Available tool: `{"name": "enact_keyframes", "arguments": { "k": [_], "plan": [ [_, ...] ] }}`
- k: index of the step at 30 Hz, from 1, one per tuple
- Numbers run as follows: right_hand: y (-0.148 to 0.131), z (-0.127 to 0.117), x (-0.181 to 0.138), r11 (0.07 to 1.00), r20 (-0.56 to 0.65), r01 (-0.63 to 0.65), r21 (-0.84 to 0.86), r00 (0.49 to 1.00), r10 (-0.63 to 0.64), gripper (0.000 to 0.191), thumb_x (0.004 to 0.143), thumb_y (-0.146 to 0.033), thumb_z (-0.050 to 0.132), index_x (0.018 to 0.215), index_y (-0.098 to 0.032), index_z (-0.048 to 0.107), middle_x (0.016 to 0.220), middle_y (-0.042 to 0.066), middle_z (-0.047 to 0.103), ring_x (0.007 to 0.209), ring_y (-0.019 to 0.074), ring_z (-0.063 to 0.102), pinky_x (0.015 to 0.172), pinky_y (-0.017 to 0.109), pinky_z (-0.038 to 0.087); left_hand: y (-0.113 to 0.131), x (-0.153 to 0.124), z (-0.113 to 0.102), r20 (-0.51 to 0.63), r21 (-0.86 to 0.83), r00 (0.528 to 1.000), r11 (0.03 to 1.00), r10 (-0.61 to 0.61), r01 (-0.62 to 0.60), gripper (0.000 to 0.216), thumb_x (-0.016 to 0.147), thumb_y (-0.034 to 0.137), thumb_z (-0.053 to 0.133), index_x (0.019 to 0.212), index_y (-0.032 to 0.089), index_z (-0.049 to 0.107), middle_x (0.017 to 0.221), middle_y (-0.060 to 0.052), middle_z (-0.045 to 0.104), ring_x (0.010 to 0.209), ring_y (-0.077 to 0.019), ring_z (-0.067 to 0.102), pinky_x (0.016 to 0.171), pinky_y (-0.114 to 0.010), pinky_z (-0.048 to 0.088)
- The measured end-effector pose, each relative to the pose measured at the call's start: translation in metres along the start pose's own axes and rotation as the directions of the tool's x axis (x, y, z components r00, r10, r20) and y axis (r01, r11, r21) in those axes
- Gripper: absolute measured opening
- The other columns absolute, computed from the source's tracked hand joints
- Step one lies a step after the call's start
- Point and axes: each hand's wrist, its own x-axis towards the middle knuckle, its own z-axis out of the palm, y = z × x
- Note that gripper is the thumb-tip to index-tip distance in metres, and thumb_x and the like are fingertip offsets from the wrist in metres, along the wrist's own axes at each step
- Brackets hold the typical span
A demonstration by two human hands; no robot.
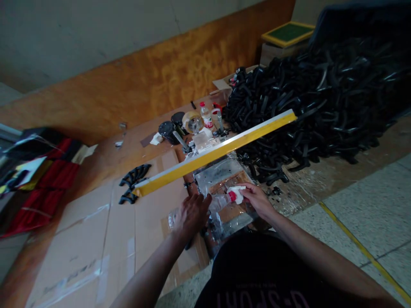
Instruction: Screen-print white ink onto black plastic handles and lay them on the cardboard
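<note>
Clear spray bottle is lying sideways at the near edge of the bench, long axis left-right, trigger head pointing right. Left hand is wrapped round the body and right hand pinches the head, I think; it's dim. Flattened cardboard lies left, a yellow bar just beyond, black plastic parts far right, tiled floor near right.

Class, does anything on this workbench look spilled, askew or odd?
The heap of black plastic parts sprawls over the table, strays reaching the yellow bar. The spray bottle lies sideways between left hand and right hand.
</note>
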Motion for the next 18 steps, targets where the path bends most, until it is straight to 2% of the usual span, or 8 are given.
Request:
{"name": "enact_keyframes", "arguments": {
  "k": [6,14,18],
  "plan": [
    [0.002,-0.004,-0.002,0.993,0.060,-0.052,0.109,0.997,0.045,0.027,0.061,-0.033,0.080,0.085,-0.021,0.072,0.077,0.000,0.070,0.072,0.0152,0.064,0.066,0.027,0.056,-0.004,-0.003,0.009,0.011,-0.031,0.998,0.998,-0.060,0.060,0.051,0.079,0.026,0.063,0.128,0.026,0.049,0.107,-0.008,0.063,0.104,-0.0280,0.057,0.083,-0.039,0.044],
    [0.002,0.002,0.002,0.982,0.094,-0.083,0.168,0.993,0.068,0.026,0.063,-0.030,0.080,0.084,-0.019,0.070,0.079,0.000,0.069,0.070,0.0131,0.064,0.064,0.025,0.056,-0.007,-0.006,0.015,-0.001,-0.073,0.994,0.991,-0.109,0.108,0.051,0.078,0.027,0.065,0.127,0.026,0.050,0.105,-0.007,0.064,0.100,-0.0270,0.059,0.082,-0.038,0.045],
    [-0.002,0.003,0.001,0.976,0.140,-0.114,0.188,0.986,0.089,0.026,0.066,-0.028,0.079,0.089,-0.019,0.069,0.085,0.002,0.071,0.075,0.0150,0.067,0.068,0.028,0.057,-0.010,-0.009,0.023,-0.024,-0.191,0.989,0.972,-0.144,0.137,0.053,0.076,0.032,0.069,0.125,0.024,0.052,0.105,-0.008,0.066,0.099,-0.0279,0.061,0.085,-0.039,0.046]
  ]
}}
